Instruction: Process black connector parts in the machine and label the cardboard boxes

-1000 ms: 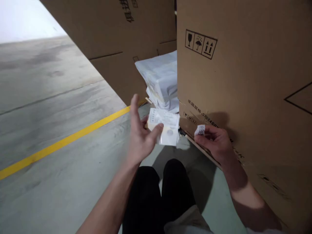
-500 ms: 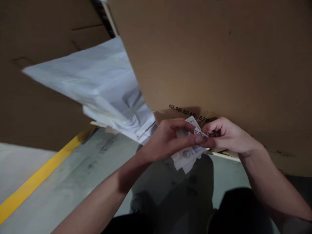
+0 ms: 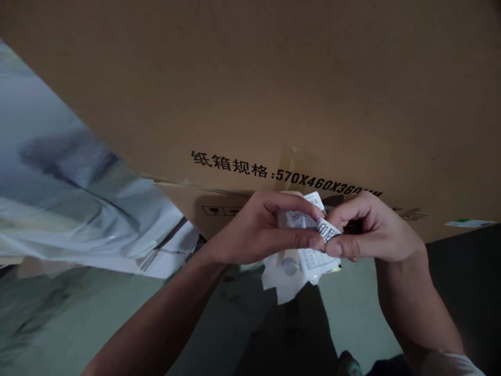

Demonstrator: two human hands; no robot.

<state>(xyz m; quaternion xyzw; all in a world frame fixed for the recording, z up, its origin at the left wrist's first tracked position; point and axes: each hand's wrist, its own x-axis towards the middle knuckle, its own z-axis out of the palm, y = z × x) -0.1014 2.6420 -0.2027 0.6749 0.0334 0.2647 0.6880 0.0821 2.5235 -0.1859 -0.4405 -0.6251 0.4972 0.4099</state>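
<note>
Compared with a second ago, the left hand [image 3: 270,227] and the right hand [image 3: 378,227] are no longer standing apart: their fingertips are now meeting at the small printed label [image 3: 329,230], which is no longer sitting in the right hand's fingers alone. The white label sheets [image 3: 316,262] in the left hand are now tilting, jagged ends showing below. The carton [image 3: 235,94] is now filling most of the view, its printed line [image 3: 240,166] looking larger, while the white wrapping [image 3: 109,219] is reaching the left edge and a green-marked sticker [image 3: 469,223] is appearing at the right.
</note>
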